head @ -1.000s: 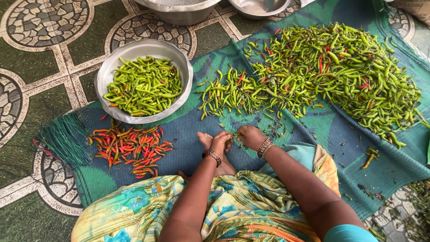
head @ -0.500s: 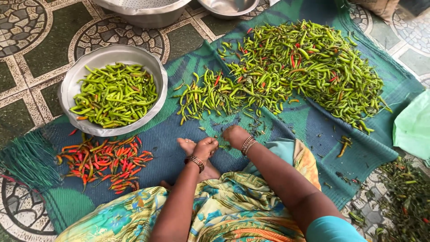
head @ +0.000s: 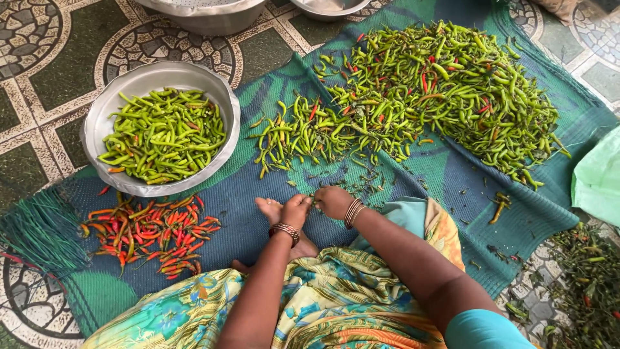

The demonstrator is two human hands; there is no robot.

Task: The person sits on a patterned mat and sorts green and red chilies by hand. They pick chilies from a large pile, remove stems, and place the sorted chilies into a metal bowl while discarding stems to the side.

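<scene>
Left hand (head: 296,210) and right hand (head: 334,201) pinch one slim green chilli (head: 314,200) between closed fingertips, near one dented round steel bowl (head: 103,116) and two glossy loose chilli heaps.

No packages, labels, signs or screens in view (only loose produce, metal bowls and a mat).

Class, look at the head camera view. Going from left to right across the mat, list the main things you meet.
Pile of red chillies → metal bowl of green chillies → left hand → right hand → big heap of green chillies → light green bag at the right edge.
</scene>
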